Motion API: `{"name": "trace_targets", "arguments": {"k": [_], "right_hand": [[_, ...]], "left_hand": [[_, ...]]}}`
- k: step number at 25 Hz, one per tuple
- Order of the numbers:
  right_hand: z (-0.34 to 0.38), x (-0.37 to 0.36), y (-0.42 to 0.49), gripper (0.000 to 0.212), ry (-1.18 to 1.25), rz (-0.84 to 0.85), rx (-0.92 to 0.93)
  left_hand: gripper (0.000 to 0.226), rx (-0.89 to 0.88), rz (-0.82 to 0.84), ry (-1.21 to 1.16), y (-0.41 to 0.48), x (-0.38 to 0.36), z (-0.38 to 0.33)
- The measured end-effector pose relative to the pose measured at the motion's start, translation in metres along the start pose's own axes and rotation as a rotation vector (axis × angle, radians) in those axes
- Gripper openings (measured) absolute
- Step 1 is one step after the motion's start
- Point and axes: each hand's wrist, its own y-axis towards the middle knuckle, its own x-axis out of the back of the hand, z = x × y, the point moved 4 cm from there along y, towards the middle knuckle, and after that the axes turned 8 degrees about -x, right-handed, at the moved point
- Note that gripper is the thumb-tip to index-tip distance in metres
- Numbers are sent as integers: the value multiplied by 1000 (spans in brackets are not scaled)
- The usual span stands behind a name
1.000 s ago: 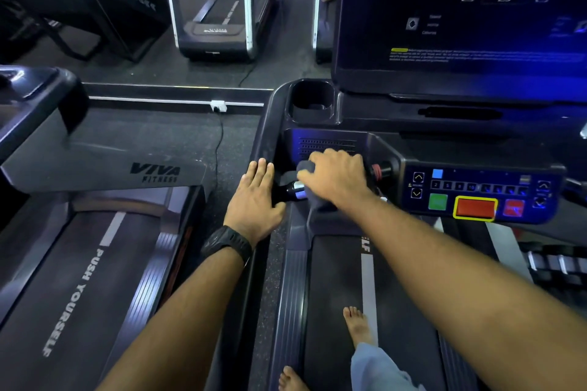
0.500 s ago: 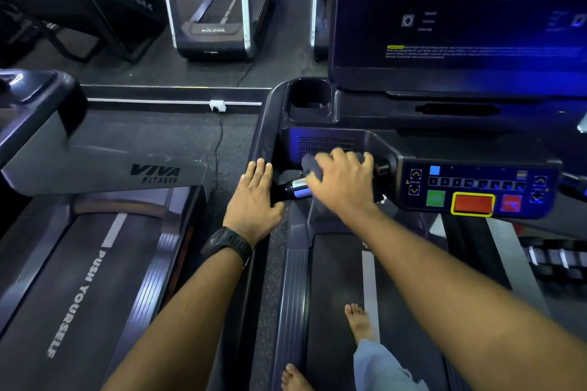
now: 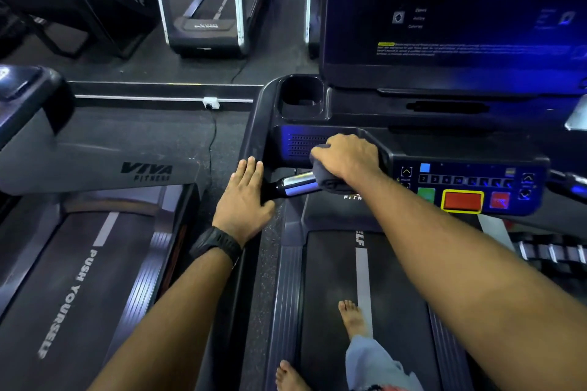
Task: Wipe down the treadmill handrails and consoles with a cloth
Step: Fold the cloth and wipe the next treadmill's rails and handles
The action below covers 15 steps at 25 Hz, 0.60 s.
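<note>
Two hands at treadmill front.
Right hand (image 3: 346, 155): fingers (image 3: 320, 152) curled over dark cloth (image 3: 328, 183), gripping it and pressing it onto inner end of chrome grip bar (image 3: 297, 184), just left of console (image 3: 470, 181) button panel. Right forearm stretched forward, palm down.
Left hand (image 3: 243, 200): fingers (image 3: 251, 168) straight, close together, holding nothing. Palm flat on left handrail (image 3: 252, 133), thumb spread toward grip bar.
Black watch (image 3: 217, 243) on left wrist.
Bare feet (image 3: 351, 317) on belt (image 3: 330, 279).
</note>
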Motion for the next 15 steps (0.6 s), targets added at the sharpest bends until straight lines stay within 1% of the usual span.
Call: {"name": "trace_targets", "arguments": {"k": [1,3,4,5,6,7,8,9,11,12,13,14,15], "right_hand": [[-5,-4,-1,39,-64,-23,23],[-13,-21,-37,36,-138,-297,129],[-15,-25,-45,36,-151,-336,152],[-15,-22,-34,37,-175,-284,204],[-11,-11,-13,39,-71,-148,129],[-5,-2,0,41,-32,-78,68],[-3,0,-1,42,-49,-9,3],[-6,-8,-6,41,-112,-35,32],[-8,-32,-49,39,-151,-292,121],[-8,-34,-55,37,-161,-359,138],[-7,-31,-41,37,-188,-287,195],[1,-18,-23,39,-93,-137,139],[9,-10,-11,41,-73,-40,92]], "left_hand": [[84,4,1,5,-1,0,0],[83,9,-13,-9,-2,1,0],[82,7,-22,-19,-2,2,0],[82,4,-29,-24,-1,3,-1],[82,3,-30,-22,-1,2,-1],[83,2,-23,-15,0,2,-1],[83,2,-15,-10,0,1,-1],[84,5,-11,-7,-1,0,-1],[84,4,-16,-15,-2,0,0],[83,0,-16,-22,-2,0,0],[83,2,-12,-24,-1,1,-1],[83,9,-10,-24,-2,1,-1],[84,10,-13,-22,-2,2,-1]]}}
